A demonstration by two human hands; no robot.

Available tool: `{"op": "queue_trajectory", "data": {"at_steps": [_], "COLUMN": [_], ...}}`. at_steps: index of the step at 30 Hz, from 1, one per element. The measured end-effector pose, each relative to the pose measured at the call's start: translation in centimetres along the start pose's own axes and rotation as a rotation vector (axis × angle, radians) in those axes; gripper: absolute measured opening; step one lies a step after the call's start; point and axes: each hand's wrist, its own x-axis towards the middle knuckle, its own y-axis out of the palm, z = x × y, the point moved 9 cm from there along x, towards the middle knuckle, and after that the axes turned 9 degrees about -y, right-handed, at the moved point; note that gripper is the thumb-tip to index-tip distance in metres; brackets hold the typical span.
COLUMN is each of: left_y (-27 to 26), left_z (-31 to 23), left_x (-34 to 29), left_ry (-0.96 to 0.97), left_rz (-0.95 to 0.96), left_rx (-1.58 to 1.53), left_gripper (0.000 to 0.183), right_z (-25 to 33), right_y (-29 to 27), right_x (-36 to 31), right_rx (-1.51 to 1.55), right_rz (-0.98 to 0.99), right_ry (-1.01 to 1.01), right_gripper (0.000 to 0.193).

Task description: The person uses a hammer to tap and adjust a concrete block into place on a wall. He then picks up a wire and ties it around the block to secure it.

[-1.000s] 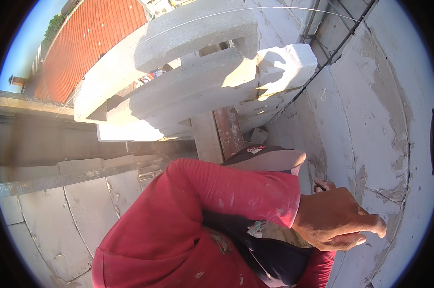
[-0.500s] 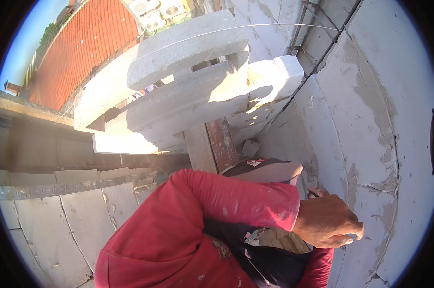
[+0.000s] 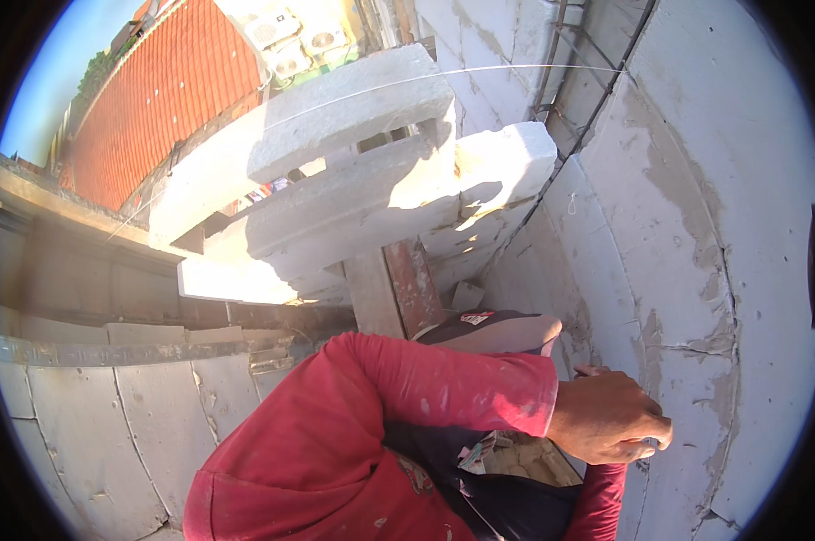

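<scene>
My left hand (image 3: 608,419) reaches across in a paint-spotted red sleeve (image 3: 462,383), close to the white block wall (image 3: 687,388) on the right. Its fingers are curled together, and a small greyish bit shows at their tips, too small to name. My right arm, in a red sleeve (image 3: 599,496), rises from the lower edge and passes behind the left hand. The right hand is hidden there. A fingertip (image 3: 592,370) shows just above the left hand, but I cannot tell whose it is. Dark cloth (image 3: 425,451) lies below the left forearm.
Light blocks (image 3: 344,194) are stacked ahead with gaps between them, under a taut string (image 3: 480,68). A grey board and a reddish board (image 3: 412,275) stand below them. Steel bars (image 3: 597,117) run up the corner. Left are a metal strip (image 3: 110,354) and an orange tiled roof (image 3: 173,90).
The view has shifted slightly, so the blocks sit a little lower. My left hand stays by the wall with its fingers curled, and the small greyish bit now shows at the fingertips.
</scene>
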Motion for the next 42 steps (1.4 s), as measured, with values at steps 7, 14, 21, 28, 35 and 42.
{"op": "queue_trajectory", "data": {"at_steps": [7,14,21,28,35,42], "left_y": [-0.1,-0.1,0.3,-0.8,-4.7,-7.7], "left_z": [-0.1,0.1,0.5,0.0,2.4,3.8], "left_x": [0.3,0.2,0.2,0.1,-0.3,1.5], "left_ry": [-0.001,-0.03,-0.012,0.027,-0.12,-0.38], "left_rz": [0.022,0.046,0.023,-0.099,-0.28,-0.319], "left_rx": [-0.015,0.016,0.025,-0.019,-0.014,-0.044], "left_gripper": [0.016,0.016,0.016,0.017,0.012,0.012], "right_z": [0.9,1.2,1.8,3.5,5.9,-3.5], "right_y": [-0.5,-0.4,-0.3,0.8,5.6,8.2], "right_x": [0.2,0.3,0.5,2.9,8.0,0.9], "right_rx": [-0.014,-0.009,-0.009,0.014,-0.01,-0.503], "right_rz": [-0.011,-0.011,-0.005,0.058,0.134,0.147], "right_ry": [0.0,0.0,-0.011,0.023,0.001,-0.213], "right_gripper": [0.026,0.025,0.025,0.026,0.03,0.034]}}
